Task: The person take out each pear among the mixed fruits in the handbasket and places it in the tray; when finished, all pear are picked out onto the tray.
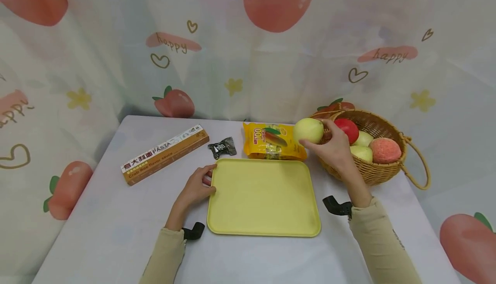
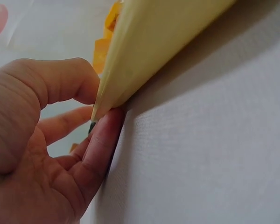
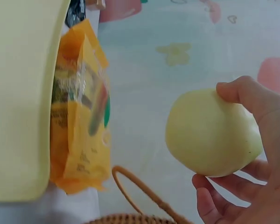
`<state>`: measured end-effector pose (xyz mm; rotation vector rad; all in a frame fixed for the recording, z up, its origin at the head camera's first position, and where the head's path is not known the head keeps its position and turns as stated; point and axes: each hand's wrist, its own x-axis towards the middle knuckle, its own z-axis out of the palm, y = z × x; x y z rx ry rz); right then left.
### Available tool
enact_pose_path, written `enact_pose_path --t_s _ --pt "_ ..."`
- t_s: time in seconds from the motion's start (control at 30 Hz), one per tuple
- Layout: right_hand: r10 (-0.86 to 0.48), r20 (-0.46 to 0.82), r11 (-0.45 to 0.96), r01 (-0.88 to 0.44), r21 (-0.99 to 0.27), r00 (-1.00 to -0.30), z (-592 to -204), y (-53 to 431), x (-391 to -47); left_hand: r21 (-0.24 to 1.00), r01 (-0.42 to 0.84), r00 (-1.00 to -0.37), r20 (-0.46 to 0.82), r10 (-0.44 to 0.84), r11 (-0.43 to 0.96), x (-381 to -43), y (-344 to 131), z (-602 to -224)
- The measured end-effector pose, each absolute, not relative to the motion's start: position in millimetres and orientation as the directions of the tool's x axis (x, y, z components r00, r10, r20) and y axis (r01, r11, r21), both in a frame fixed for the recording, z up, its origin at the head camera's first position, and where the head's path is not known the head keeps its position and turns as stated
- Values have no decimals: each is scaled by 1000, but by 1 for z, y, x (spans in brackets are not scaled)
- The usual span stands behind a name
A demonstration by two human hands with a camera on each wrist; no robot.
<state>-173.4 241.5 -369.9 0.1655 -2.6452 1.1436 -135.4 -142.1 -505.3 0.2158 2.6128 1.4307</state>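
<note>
My right hand (image 1: 336, 147) holds a round pale green fruit (image 1: 308, 130) between thumb and fingers, above the table by the basket's left side. In the right wrist view the same fruit (image 3: 207, 133) shows smooth skin, with the thumb on one side and the fingertips on the other. My left hand (image 1: 196, 188) is at the left edge of a yellow rectangular tray (image 1: 265, 198). Close up in the left wrist view, the thumb and fingers of the left hand (image 2: 51, 140) pinch the tray's rim (image 2: 107, 88). Nothing lies on the tray.
A wicker basket (image 1: 377, 173) at the right holds a red fruit (image 1: 346, 130), a pinkish peach-like fruit (image 1: 385, 150) and more pale green ones. Behind the tray lie a yellow mango-printed packet (image 1: 271, 141) and a small black wrapped packet (image 1: 222, 147). A pasta box (image 1: 165, 155) lies at left.
</note>
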Motion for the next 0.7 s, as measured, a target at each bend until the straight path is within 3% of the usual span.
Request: enact_pose_path --t_s 0.7 --pt "-74 223 616 -221 -756 -972 -421 167 -163 839 44 -979 -71 190 543 -135 -143 -508"
